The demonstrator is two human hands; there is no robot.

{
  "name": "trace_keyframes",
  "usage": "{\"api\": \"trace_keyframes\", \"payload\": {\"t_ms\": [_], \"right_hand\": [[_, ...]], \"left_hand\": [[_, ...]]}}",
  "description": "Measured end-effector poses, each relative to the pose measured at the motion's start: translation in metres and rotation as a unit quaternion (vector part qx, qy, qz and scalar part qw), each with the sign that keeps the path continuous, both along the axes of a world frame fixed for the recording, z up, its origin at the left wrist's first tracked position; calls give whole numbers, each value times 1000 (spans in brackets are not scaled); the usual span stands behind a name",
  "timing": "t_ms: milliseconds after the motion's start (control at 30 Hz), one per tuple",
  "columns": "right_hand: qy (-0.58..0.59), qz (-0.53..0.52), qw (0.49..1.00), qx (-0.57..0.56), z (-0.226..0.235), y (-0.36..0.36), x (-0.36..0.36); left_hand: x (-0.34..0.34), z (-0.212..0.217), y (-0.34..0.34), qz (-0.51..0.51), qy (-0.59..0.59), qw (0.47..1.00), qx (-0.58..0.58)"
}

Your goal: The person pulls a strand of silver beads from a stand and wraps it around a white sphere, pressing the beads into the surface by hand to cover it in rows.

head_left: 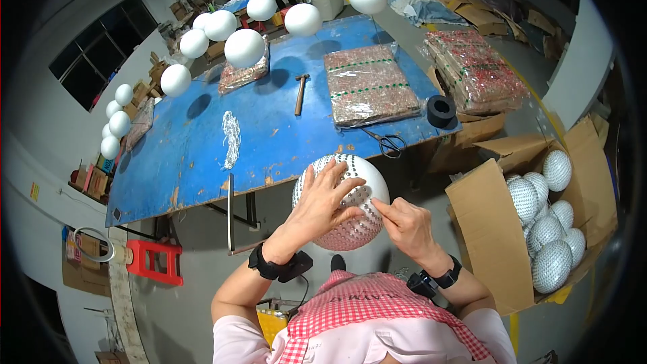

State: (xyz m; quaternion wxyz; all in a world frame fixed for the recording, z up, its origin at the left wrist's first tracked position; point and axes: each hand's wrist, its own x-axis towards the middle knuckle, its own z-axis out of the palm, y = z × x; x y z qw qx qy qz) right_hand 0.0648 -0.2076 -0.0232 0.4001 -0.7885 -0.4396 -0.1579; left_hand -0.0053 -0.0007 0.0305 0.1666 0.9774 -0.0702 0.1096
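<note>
Left hand (315, 205) splayed on ball (360, 197), not clenched; right hand (408, 226) curled, index at it, can't tell if gripping. Left/near sides studded, far-right patch bare; far-left white balls (244, 48) look unstarted

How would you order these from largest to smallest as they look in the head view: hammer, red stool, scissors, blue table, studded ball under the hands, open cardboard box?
1. Blue table
2. Open cardboard box
3. Studded ball
4. Red stool
5. Hammer and scissors: too alike to rank
</note>
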Motion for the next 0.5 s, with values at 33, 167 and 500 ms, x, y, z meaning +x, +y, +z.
{"api": "trace_keyframes", "payload": {"t_ms": [33, 167, 500], "right_hand": [[0, 0, 1000, 0, 0, 1, 1], [-10, 2, 1000, 9, 3, 4, 3], [-14, 0, 1000, 12, 0, 9, 6]], "left_hand": [[2, -4, 2, -2, -11, 1000, 22], [5, -9, 9, -7, -29, 999, -21], [5, -6, 2, -13, -56, 998, 21]]}}
